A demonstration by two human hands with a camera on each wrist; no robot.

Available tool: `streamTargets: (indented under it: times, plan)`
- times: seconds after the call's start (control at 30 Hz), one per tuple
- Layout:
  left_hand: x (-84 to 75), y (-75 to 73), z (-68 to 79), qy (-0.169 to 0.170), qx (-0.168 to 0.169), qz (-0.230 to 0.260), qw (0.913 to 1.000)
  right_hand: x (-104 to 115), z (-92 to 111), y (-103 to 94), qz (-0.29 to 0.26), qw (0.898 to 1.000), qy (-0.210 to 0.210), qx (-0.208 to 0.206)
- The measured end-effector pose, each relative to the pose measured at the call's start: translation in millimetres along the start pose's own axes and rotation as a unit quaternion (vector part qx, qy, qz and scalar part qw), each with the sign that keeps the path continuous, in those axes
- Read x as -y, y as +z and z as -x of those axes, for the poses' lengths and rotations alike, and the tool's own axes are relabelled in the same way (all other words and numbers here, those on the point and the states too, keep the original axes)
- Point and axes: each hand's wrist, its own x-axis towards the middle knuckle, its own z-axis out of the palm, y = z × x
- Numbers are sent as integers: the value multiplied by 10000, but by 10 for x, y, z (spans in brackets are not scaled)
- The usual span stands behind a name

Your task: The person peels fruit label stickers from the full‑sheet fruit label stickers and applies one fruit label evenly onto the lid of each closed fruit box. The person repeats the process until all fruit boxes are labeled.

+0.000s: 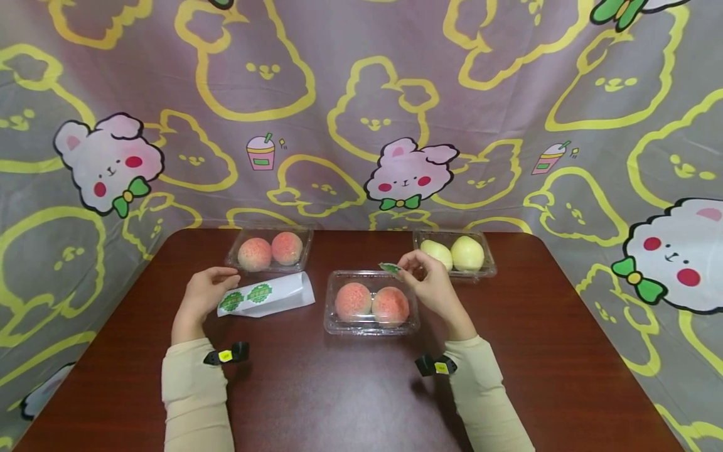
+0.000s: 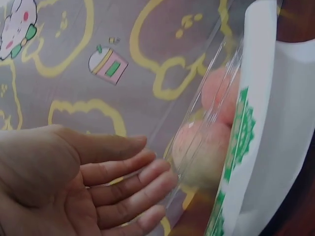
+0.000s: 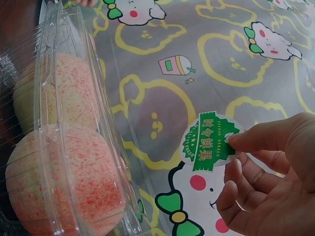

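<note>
Between thumb and fingers my right hand (image 1: 426,281) pinches a green and white sticker (image 3: 210,141), printed with characters. It is held above the back right corner of a clear plastic box (image 1: 333,325) that contains two peaches (image 3: 69,182). My left hand (image 1: 206,292) holds nothing; its fingers are relaxed in the left wrist view. Beside its fingertips lies a curled white sheet (image 1: 288,294) bearing green stickers (image 1: 260,293). The middle box looks closed, its lid over the fruit.
At the back left, another clear box (image 1: 307,251) holds two peaches (image 1: 287,248). A third box (image 1: 490,270) at the back right has two pale yellow fruits (image 1: 467,253). The brown table (image 1: 316,395) ends at a patterned curtain (image 1: 333,125).
</note>
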Motion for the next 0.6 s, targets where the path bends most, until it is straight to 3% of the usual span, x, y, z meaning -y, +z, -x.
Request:
streamTargets:
  times: [0.4,0.6]
  plan:
    - [-339,245,-47,1218,-109,-248,9922,-7,-18,-3,-117,9999,-3,97]
    - [-517,418,-21,1742,-3,11,9847,-23,-7,6,-249,9995,14,188]
